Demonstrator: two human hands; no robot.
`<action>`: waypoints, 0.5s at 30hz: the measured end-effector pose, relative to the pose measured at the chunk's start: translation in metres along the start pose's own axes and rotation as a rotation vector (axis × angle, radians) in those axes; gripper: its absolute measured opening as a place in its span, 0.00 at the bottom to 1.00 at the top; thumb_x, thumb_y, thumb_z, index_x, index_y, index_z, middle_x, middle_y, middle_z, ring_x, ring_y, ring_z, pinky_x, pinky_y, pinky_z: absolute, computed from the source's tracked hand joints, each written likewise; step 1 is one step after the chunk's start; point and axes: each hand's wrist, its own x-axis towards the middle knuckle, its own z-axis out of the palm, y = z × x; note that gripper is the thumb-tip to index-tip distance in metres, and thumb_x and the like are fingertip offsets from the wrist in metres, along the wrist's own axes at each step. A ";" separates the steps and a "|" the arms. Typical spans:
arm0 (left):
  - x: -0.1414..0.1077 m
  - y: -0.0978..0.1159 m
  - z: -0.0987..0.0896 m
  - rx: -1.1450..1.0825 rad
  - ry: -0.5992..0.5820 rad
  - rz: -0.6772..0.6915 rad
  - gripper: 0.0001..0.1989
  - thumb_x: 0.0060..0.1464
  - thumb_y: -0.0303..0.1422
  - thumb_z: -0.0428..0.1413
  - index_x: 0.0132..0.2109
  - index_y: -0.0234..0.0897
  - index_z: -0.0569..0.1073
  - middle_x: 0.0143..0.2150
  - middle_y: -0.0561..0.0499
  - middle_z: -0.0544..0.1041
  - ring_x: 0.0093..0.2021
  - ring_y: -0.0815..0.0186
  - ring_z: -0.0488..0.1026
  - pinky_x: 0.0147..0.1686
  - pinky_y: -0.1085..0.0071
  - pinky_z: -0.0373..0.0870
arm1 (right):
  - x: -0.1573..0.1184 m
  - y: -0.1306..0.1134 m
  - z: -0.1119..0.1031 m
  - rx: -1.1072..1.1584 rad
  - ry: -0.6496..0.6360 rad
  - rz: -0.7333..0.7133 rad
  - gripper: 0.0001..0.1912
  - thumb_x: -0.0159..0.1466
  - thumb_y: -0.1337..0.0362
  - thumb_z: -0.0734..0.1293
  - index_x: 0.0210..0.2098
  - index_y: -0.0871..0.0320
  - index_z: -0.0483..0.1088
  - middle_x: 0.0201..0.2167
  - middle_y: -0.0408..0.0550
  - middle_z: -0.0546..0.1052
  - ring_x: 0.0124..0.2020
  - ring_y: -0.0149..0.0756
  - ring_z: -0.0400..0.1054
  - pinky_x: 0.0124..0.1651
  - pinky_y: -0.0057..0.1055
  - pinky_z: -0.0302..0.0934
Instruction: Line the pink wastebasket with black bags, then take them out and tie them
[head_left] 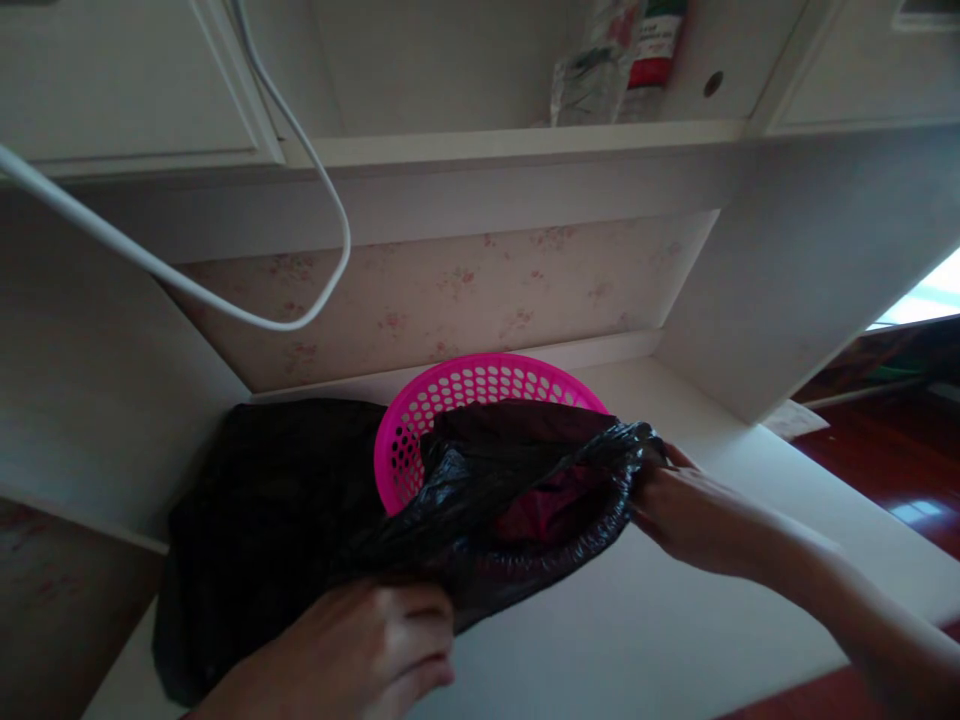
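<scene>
A pink basket (pixel 401 440) with round holes stands on the white surface, near the back panel. A black plastic bag (pixel 540 575) hangs over its front and right side, its mouth open, with pink showing inside. My left hand (pixel 375 640) is closed on the bag's near edge at the lower middle; the fingertips are partly hidden. On the right side, my right hand (pixel 675 505) grips the gathered rim of the bag, its fingers partly behind the plastic.
A dark black bundle (pixel 262 540) lies left of the basket. A white cable (pixel 330 200) hangs at upper left. Overhead, a shelf (pixel 480 148) holds a clear package (pixel 592 75) and a red-and-white container (pixel 657 45). White side panels (pixel 817 240) flank the space.
</scene>
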 end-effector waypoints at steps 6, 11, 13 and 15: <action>-0.030 -0.031 0.019 -0.150 0.611 -0.227 0.12 0.59 0.42 0.66 0.47 0.48 0.76 0.36 0.55 0.84 0.34 0.63 0.83 0.36 0.74 0.80 | -0.007 0.022 0.000 0.179 0.088 -0.017 0.09 0.70 0.61 0.67 0.42 0.48 0.80 0.48 0.47 0.84 0.58 0.54 0.74 0.71 0.69 0.50; -0.025 -0.054 0.031 -0.331 1.086 -0.516 0.21 0.61 0.42 0.64 0.57 0.46 0.69 0.33 0.56 0.77 0.30 0.65 0.79 0.32 0.72 0.80 | -0.015 0.036 0.001 0.510 0.532 0.276 0.16 0.70 0.47 0.67 0.49 0.48 0.75 0.46 0.49 0.81 0.47 0.46 0.78 0.51 0.44 0.75; -0.016 -0.055 0.029 -0.287 1.035 -0.569 0.16 0.61 0.45 0.62 0.52 0.43 0.76 0.34 0.54 0.76 0.31 0.65 0.78 0.32 0.73 0.78 | -0.007 0.033 0.006 0.561 0.663 0.310 0.23 0.67 0.46 0.70 0.56 0.49 0.73 0.53 0.51 0.78 0.53 0.47 0.76 0.50 0.39 0.74; -0.009 -0.055 0.024 -0.224 0.981 -0.556 0.13 0.62 0.46 0.61 0.40 0.42 0.80 0.36 0.51 0.76 0.34 0.64 0.78 0.33 0.72 0.77 | 0.005 0.028 0.009 0.593 0.700 0.271 0.21 0.68 0.47 0.70 0.56 0.49 0.74 0.55 0.51 0.78 0.55 0.46 0.75 0.54 0.39 0.71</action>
